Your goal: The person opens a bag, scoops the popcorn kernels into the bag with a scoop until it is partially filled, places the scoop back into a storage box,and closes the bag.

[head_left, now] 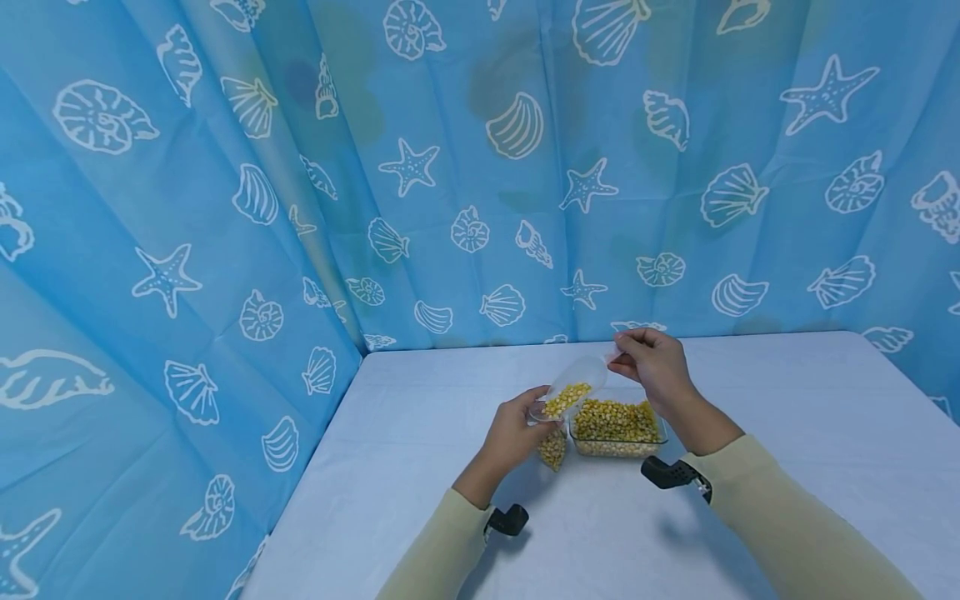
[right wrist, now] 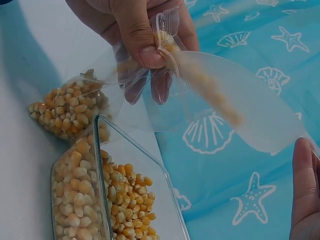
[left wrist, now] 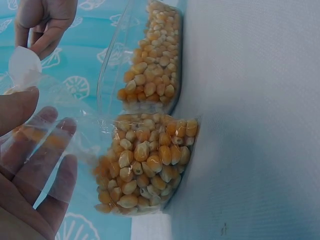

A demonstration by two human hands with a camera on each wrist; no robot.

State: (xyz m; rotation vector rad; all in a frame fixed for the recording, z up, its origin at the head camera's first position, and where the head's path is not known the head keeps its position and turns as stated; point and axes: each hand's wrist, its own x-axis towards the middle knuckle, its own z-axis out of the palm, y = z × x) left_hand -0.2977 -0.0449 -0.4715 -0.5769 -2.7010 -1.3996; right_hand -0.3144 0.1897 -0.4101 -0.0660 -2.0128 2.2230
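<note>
**Corn (head_left: pixel 615 418), bagging in hand**

Curtain (head_left: pixel 465 192): blue, printed with white shells and starfish; hangs behind the table and along its left.

Table (head_left: pixel 420 467): white.

Box (head_left: pixel 618 442): clear glass, upright on the table, well filled with corn; neither hand appears to touch it.

Bag (head_left: pixel 552 450): clear, zip-topped, part-filled, just beside the box's left end. Mouth pinched in the left hand (head_left: pixel 513 435). Whether its base bears on the table, I cannot tell.

Scoop (head_left: pixel 597 372): translucent, loaded with corn, tilted down toward the bag, front end at its mouth. Handle pinched in the right hand (head_left: pixel 654 362); hands apart, scoop bridging them.

Step, as I judge it: emptying a scoopful into the bag. The next move seems to call for a steeper tilt and a mouth kept wide, lest kernels catch at the zip.
</note>
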